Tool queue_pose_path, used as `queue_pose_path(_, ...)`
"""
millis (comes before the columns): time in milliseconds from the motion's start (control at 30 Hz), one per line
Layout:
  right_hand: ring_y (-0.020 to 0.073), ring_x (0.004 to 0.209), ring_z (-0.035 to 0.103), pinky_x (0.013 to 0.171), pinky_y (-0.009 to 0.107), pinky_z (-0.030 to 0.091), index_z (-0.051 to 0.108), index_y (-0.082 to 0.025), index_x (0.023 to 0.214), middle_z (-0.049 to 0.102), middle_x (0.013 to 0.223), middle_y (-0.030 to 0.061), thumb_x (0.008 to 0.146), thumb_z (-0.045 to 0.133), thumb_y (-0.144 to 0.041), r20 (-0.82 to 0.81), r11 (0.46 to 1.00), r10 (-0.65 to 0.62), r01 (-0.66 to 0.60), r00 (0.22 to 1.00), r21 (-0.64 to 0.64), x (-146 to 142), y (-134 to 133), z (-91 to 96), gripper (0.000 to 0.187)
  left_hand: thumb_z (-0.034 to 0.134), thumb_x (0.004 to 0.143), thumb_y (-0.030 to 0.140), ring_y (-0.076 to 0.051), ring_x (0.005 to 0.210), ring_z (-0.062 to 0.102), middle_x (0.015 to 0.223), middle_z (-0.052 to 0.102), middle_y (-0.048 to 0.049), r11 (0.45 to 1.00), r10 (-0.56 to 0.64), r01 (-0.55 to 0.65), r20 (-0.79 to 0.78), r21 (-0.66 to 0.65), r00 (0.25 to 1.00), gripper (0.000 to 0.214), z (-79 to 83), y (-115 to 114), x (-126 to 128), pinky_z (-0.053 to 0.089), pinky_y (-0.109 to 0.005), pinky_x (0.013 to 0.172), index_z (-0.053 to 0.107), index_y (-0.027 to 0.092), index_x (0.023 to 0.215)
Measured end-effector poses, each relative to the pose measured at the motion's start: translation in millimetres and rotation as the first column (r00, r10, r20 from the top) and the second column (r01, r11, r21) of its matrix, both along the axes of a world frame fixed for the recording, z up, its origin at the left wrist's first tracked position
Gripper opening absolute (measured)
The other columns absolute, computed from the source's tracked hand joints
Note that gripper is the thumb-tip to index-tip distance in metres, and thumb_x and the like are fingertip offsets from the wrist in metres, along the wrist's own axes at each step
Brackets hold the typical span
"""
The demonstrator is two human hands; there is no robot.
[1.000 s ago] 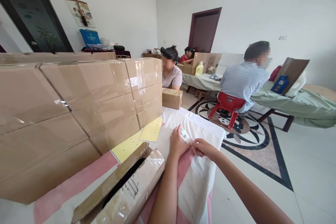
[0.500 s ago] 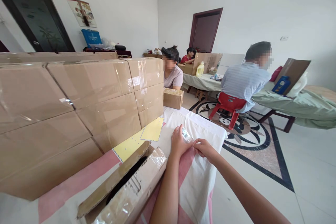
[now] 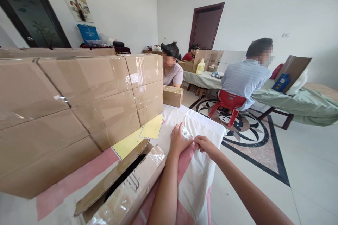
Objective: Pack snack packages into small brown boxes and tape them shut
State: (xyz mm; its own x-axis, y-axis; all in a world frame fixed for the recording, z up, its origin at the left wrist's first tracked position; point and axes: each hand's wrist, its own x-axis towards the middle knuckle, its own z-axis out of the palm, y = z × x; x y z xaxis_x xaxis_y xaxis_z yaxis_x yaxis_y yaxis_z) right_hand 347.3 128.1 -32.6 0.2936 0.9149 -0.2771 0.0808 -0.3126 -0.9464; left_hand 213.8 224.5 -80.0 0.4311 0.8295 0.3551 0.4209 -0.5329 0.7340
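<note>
My left hand [image 3: 180, 141] is closed around a small white, partly shiny packet [image 3: 187, 134] above the right part of the cloth-covered table. The palm and fingers hide much of the packet, so its exact kind cannot be told. Close by on the right, my right hand [image 3: 204, 145] is closed in a pinch at the packet's near end, its fingertips almost meeting my left thumb. Whatever lies between those fingertips is too small to make out. An open, long cardboard box [image 3: 148, 168] with a dark inside rests beside my left forearm.
Taped cardboard boxes [image 3: 105, 109] form a wall on the left of the table. A smaller carton [image 3: 173, 96] stands at the far edge, near a seated person [image 3: 173, 74]. Another person [image 3: 235, 74] sits on a red stool [image 3: 228, 103] by a green-covered table [image 3: 311, 107].
The whole view has shifted slightly, with everything sitting a little higher and further left. Both hands keep nearly the same pose around the packet.
</note>
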Motion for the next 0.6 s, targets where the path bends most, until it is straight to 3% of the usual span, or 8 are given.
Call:
queue_pose_path(133, 0.0094, 0.052, 0.043, 0.051, 0.024, 0.031, 0.052, -0.019, 0.063, 0.048, 0.058, -0.0033, 0.074, 0.059, -0.034, 0.027, 0.999, -0.035, 0.034, 0.999, 0.038, -5, 1, 3.9, 0.020, 0.077, 0.073, 0.043, -0.035, 0.145, 0.037, 0.156, 0.036, -0.0139, 1.000, 0.003, -0.003, -0.013, 0.006, 1.000, 0.089, -1.1, -1, 0, 0.034, -0.048, 0.115, 0.038, 0.031, 0.151)
queue_pose_path(267, 0.0107, 0.053, 0.046, 0.052, 0.025, 0.033, 0.054, -0.019, 0.066, 0.051, 0.060, -0.0019, 0.075, 0.057, -0.038, 0.025, 0.997, -0.048, 0.047, 0.999, 0.053, -9, 2, 8.3, 0.021, 0.078, 0.073, 0.042, -0.034, 0.145, 0.037, 0.157, 0.035, -0.0137, 1.000, 0.008, -0.008, -0.018, 0.004, 1.000, 0.083, 0.2, -2, -1, 0.034, -0.048, 0.116, 0.043, 0.030, 0.147)
queue_pose_path(433, 0.0107, 0.055, 0.046, 0.053, 0.025, 0.034, 0.056, -0.018, 0.067, 0.053, 0.062, -0.0013, 0.077, 0.059, -0.044, 0.042, 0.996, -0.050, 0.046, 0.998, 0.081, -13, 7, 14.6, 0.028, 0.075, 0.077, 0.049, -0.034, 0.146, 0.036, 0.157, 0.035, -0.0148, 1.000, 0.009, -0.009, -0.018, -0.005, 1.000, 0.080, 1.6, -3, -1, 0.034, -0.049, 0.116, 0.042, 0.028, 0.147)
queue_pose_path(600, 0.0119, 0.058, 0.051, 0.055, 0.025, 0.037, 0.058, -0.017, 0.067, 0.059, 0.065, 0.0015, 0.075, 0.058, -0.038, 0.046, 0.996, -0.042, 0.039, 0.998, 0.083, -17, 13, 20.4, 0.022, 0.077, 0.074, 0.042, -0.034, 0.146, 0.036, 0.158, 0.036, -0.0146, 1.000, 0.007, -0.007, -0.021, -0.019, 1.000, 0.085, 0.7, -2, -1, 0.033, -0.048, 0.116, 0.039, 0.028, 0.148)
